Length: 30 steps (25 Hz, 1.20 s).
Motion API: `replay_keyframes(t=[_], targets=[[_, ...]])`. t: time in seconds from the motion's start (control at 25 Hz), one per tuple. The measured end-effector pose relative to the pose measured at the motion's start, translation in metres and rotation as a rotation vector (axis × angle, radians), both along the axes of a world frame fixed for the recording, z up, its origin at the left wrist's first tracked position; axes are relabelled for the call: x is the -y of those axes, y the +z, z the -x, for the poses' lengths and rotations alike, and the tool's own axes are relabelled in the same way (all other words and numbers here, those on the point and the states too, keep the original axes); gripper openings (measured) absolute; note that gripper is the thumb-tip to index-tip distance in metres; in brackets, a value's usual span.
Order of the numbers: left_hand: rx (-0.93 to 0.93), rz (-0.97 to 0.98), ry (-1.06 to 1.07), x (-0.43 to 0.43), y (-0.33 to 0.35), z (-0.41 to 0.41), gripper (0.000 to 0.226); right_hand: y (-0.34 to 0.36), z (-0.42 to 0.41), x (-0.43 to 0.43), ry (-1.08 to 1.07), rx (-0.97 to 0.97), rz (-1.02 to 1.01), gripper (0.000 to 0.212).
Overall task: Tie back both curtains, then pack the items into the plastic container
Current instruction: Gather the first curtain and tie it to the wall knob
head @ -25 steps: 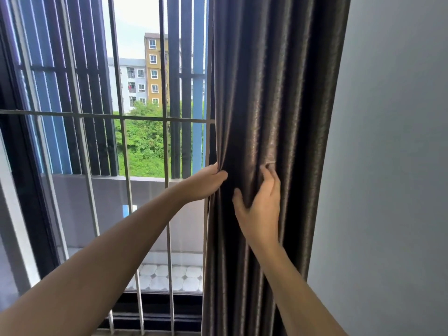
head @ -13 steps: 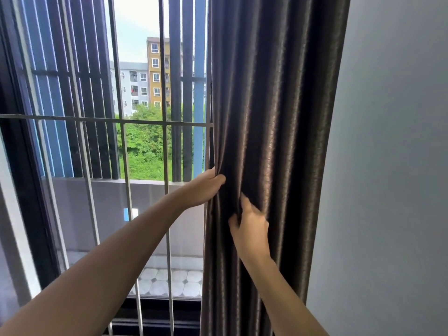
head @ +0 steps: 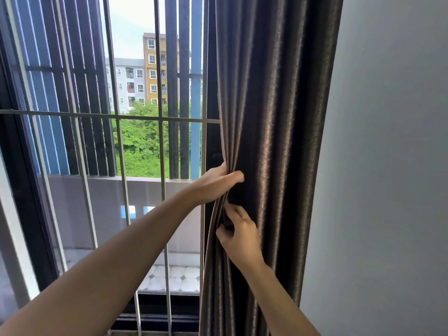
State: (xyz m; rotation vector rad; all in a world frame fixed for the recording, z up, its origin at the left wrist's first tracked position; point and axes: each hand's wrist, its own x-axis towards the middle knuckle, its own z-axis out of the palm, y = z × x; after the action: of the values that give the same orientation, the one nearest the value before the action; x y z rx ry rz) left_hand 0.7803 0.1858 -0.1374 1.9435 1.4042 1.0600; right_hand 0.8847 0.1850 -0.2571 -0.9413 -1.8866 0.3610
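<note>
The curtain hangs as a dark, shiny column of pleats right of centre in the frame, running from the top edge to the bottom, already drawn against the grey wall at the right. Its left edge is pinched inward at mid-height.

The left hand reaches in from the lower left and is clenched on that edge, thumb across the front of the folds, fingers wrapped behind them. Just below it, the right hand comes up from the bottom centre with its fingers tucked into the pleats; it seems to be gripping a fold, though the fingertips are hidden in the cloth.

No tie-back, cord or hook can be seen, and the container and items are out of view.

This looks like the first step, gathering one curtain into a bundle before binding it. The next move probably calls for closing both hands round the full width of the cloth, keeping one hand clamped so the pleats do not spread, and freeing the other to fetch or wrap a tie.

Left of the curtain, the window bars show a balcony, trees and apartment blocks.
</note>
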Motion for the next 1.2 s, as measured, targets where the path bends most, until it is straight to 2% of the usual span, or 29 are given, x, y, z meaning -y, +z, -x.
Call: replay_keyframes(t=[0.08,0.12,0.2,0.24,0.32,0.44,0.52,0.64,0.76,0.96,1.08,1.16,1.2], targets=[[-0.134,-0.052,0.060,-0.004,0.000,0.000,0.034,-0.006,-0.005,0.004,0.033,0.056,0.046,0.052],[-0.189,-0.073,0.093,-0.006,0.000,0.002,0.031,-0.007,-0.009,0.006,-0.014,0.056,-0.025,0.045],[-0.210,-0.058,0.125,-0.011,-0.001,0.010,0.020,0.001,-0.020,0.007,-0.208,-0.089,-0.259,0.028],[-0.192,-0.034,0.114,-0.014,-0.002,0.014,0.017,0.012,-0.025,0.007,-0.312,-0.178,-0.337,0.028],[-0.143,-0.011,0.063,-0.018,-0.004,0.019,0.019,0.044,-0.032,0.003,-0.397,-0.254,-0.373,0.041],[-0.106,-0.001,0.017,-0.018,-0.005,0.021,0.031,0.090,-0.033,-0.006,-0.307,-0.180,-0.168,0.071],[-0.105,-0.002,0.020,-0.015,-0.004,0.018,0.034,0.094,-0.030,-0.012,-0.341,-0.066,-0.101,0.075],[-0.123,-0.029,0.045,-0.013,-0.004,0.013,0.033,0.055,-0.025,-0.012,-0.332,0.125,-0.042,0.053],[-0.146,-0.029,0.047,-0.014,-0.003,0.011,0.039,0.014,-0.020,-0.001,-0.193,0.135,0.000,0.036],[-0.136,0.007,0.030,-0.020,-0.005,0.007,0.040,0.011,-0.015,-0.009,-0.125,0.139,0.016,0.033],[-0.092,0.041,0.003,-0.015,-0.003,0.005,0.020,0.009,-0.014,-0.014,-0.109,0.160,0.015,0.023],[-0.106,-0.019,0.011,-0.014,-0.003,0.004,0.013,0.007,-0.012,-0.013,-0.084,0.150,0.017,0.024],[-0.140,-0.079,0.039,-0.016,-0.006,0.003,0.020,0.005,-0.011,-0.013,-0.069,0.159,0.030,0.025]])
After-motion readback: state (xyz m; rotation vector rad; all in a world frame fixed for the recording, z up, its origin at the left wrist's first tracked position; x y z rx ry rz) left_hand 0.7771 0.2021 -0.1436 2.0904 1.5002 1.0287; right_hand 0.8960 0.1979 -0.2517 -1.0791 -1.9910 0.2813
